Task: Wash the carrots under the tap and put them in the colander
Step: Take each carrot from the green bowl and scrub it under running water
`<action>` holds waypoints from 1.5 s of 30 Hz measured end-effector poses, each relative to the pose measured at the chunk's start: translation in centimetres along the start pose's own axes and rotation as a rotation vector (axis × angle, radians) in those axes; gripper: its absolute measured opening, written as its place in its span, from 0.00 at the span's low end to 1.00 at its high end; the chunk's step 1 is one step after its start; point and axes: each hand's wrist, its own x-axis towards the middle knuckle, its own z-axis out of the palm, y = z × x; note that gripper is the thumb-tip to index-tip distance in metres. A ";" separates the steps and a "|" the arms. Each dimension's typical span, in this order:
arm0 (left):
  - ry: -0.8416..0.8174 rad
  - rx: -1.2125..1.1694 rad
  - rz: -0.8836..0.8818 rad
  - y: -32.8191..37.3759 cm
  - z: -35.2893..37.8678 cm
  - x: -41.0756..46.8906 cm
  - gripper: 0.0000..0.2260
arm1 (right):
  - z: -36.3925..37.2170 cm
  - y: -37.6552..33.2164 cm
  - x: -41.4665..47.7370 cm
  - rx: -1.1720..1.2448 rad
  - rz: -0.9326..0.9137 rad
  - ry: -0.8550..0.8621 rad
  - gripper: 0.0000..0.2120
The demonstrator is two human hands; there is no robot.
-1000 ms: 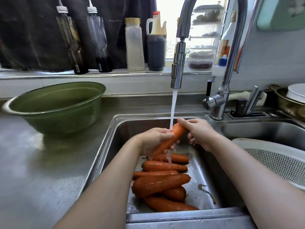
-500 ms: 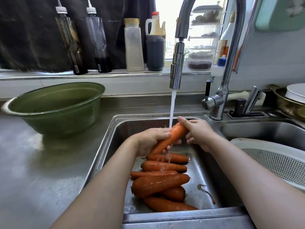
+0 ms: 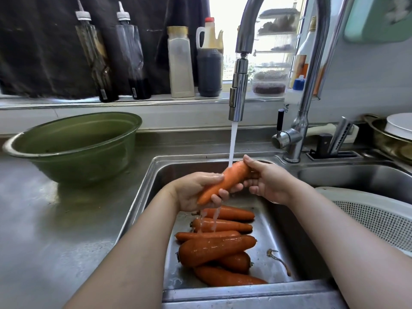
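Water (image 3: pixel 233 141) from the curved steel tap (image 3: pixel 238 90) falls on the thick upper end of a wet, tapered orange carrot (image 3: pixel 225 182), which is held slantwise above the left basin of the steel sink (image 3: pixel 142 197). The left hand (image 3: pixel 194 194) grasps the carrot's narrow lower end, fingers curled under and round it, and water runs off those fingers in thin streams. The right hand (image 3: pixel 267 184) holds the thick end, thumb laid on top and fingers wrapped behind it. Both hands are thus closed on the same carrot.

Below them six loose carrots (image 3: pixel 214 248) lie wet on the basin floor, piled crosswise and touching one another. A small brownish root scrap (image 3: pixel 278 259) lies just beside them on the right.

In the right basin sits a white perforated colander (image 3: pixel 374 217), only partly in view; what it holds cannot be told.

On the steel counter (image 3: pixel 55 230) left of the sink stands a wide green bowl (image 3: pixel 73 141). Behind it, several bottles (image 3: pixel 180 63) stand upright along the window ledge (image 3: pixel 66 103)
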 end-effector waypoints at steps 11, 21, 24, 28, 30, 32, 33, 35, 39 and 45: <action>0.372 0.447 0.018 -0.4 1.1 1.5 0.24 | -0.5 0.4 0.3 0.001 -0.039 0.026 0.11; 0.245 0.458 0.017 -0.6 -1.3 1.5 0.18 | -0.3 0.9 0.7 -0.175 -0.068 0.243 0.21; 0.350 0.555 0.018 -0.8 -0.8 1.3 0.18 | 0.4 1.1 0.4 -0.225 -0.057 0.172 0.23; 0.517 0.683 -0.002 -0.9 0.2 1.5 0.29 | 1.2 1.1 0.2 -0.349 -0.073 0.057 0.22; 0.527 0.729 -0.030 -0.9 0.3 1.5 0.30 | 1.2 1.0 0.1 -0.406 -0.094 0.048 0.23; 0.466 0.755 -0.058 -0.7 0.3 1.2 0.28 | 1.0 1.0 0.1 -0.433 -0.089 0.058 0.24; 0.408 0.747 -0.063 -0.6 0.3 1.1 0.25 | 0.9 1.1 0.1 -0.440 -0.079 0.073 0.23; 0.299 0.721 -0.057 -0.6 0.0 0.9 0.16 | 0.6 1.2 0.2 -0.438 -0.054 0.101 0.24; 0.326 0.838 0.021 -0.8 -0.7 1.3 0.11 | 0.3 1.4 0.5 -0.409 0.009 0.094 0.25; 0.538 1.041 0.145 -1.3 0.8 2.6 0.20 | 0.6 1.7 0.8 -0.402 0.026 0.072 0.30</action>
